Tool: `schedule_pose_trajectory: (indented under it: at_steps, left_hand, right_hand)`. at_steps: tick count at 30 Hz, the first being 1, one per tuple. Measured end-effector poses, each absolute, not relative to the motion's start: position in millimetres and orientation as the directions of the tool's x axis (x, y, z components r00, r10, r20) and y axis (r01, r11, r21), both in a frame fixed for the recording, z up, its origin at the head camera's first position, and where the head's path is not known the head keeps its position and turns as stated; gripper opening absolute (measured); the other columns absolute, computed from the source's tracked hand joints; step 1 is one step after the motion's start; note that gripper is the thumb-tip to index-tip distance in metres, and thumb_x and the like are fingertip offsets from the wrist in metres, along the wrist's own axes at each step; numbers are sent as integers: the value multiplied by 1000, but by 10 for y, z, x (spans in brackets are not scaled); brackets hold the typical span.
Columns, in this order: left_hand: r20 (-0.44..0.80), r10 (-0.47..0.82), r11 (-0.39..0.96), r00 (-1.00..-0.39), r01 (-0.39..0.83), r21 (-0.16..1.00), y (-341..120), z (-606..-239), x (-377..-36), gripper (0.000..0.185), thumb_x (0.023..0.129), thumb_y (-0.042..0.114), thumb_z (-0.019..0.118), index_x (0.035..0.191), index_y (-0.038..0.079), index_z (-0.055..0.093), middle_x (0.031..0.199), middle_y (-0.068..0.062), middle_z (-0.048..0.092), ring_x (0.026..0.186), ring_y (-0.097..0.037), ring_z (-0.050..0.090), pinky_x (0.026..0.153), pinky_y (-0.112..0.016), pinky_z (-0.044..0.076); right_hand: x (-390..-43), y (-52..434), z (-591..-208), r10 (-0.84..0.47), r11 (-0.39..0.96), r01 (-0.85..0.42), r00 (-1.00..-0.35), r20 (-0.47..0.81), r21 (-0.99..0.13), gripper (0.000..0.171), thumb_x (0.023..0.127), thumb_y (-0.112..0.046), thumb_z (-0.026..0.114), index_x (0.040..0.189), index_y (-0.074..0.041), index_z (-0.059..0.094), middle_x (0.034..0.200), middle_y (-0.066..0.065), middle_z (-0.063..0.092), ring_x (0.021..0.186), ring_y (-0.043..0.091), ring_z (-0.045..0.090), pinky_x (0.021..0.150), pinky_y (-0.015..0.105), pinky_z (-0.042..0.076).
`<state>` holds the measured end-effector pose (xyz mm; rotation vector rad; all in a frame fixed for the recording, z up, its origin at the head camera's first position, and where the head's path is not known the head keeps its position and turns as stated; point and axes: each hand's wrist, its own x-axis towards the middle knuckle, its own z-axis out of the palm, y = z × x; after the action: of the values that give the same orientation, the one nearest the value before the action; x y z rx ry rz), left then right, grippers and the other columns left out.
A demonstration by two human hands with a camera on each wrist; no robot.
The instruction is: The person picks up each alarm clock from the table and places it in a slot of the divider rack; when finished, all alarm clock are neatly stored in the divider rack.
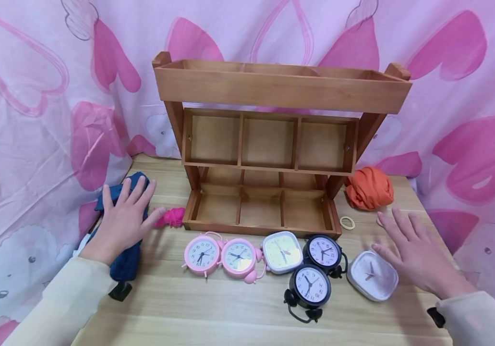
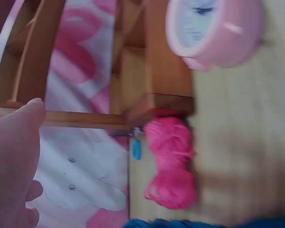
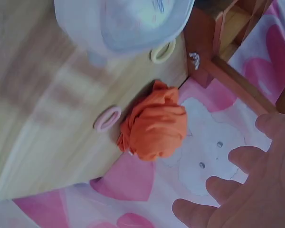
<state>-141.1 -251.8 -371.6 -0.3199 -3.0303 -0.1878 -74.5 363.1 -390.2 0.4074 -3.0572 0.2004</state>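
Pale pink cloth backdrop with large pink hearts [image 1: 35, 96] behind and beside; light wood-grain table [image 1: 212, 307] in soft, even light.

Six alarm clocks: two pink round [image 1: 201, 253] [image 1: 238, 257], two black round [image 1: 323, 251] [image 1: 310, 286], two white square [image 1: 282, 251] [image 1: 372, 275]. Three cloth bundles: blue [image 1: 126, 259], pink [image 1: 170, 217], orange [image 1: 369, 188]. Two hair ties [image 1: 347, 222] [image 3: 107, 118]. One wooden shelf [image 1: 273, 91].

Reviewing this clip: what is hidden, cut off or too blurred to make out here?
- Dark blue cloth: head view, partly covered by the left hand.
- Pink clock: left wrist view, cut by the top edge and blurred, time unreadable.
- White clock: right wrist view, cut by the top edge, blurred.
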Motion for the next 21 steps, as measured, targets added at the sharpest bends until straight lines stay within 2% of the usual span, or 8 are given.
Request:
schedule_pose_trajectory:
  at_steps: [4,7,10,12,14,18,21]
  left_hand:
    - [110,185,962,-977,202,183,-2438,-3640,-1542,82,98,64,36,158,12,17,163,-24,13,150,-48,0,109,-71,-22]
    - [100,166,949,-981,187,254,-2374,-3562,-1641,82,98,64,34,159,13,12,164,-23,10,149,-49,-1,110,-70,-22]
    - [115,129,914,-985,163,372,-2323,-3488,-1757,80,100,60,34,159,13,8,164,-21,8,150,-48,-1,112,-69,-20]
    - [132,101,869,-986,152,471,-2304,-3445,-1841,78,101,56,35,160,13,7,165,-20,8,150,-47,0,114,-68,-15]
    - [147,70,807,-987,142,573,-2283,-3409,-1928,76,102,55,34,160,15,5,165,-17,10,151,-44,5,118,-66,-5]
    - [129,-7,621,-992,96,778,-2236,-3322,-2105,73,101,58,36,160,25,8,165,-9,17,152,-34,17,121,-58,17]
    - [112,-55,475,-992,72,877,-2196,-3248,-2228,70,100,58,41,159,31,14,164,-4,24,151,-28,24,120,-51,26]
  right_hand:
    - [-598,3540,-4017,-254,944,-270,-962,104,-190,78,98,-40,56,159,-13,15,165,19,0,146,55,-3,119,61,-11]
    - [-465,3440,-4133,-244,943,-264,-962,121,-203,80,96,-41,59,159,-13,17,164,22,6,146,55,5,121,53,-13]
    - [-350,3358,-4256,-217,949,-239,-968,125,-207,84,92,-44,65,158,-12,22,160,28,18,144,56,13,118,66,4]
    - [-301,3328,-4332,-194,950,-218,-973,123,-225,88,89,-46,69,157,-13,24,155,31,27,141,56,21,109,74,20]
    - [-261,3314,-4396,-188,948,-216,-973,137,-234,92,85,-47,73,157,-12,26,153,31,31,136,56,29,98,75,31]
    - [-207,3307,-4505,-172,940,-213,-971,167,-267,100,77,-46,80,154,-9,30,147,33,36,126,55,38,93,72,36]
    - [-188,3311,-4568,-152,937,-193,-976,158,-290,103,73,-46,83,152,-5,31,144,35,38,122,55,40,90,74,38]
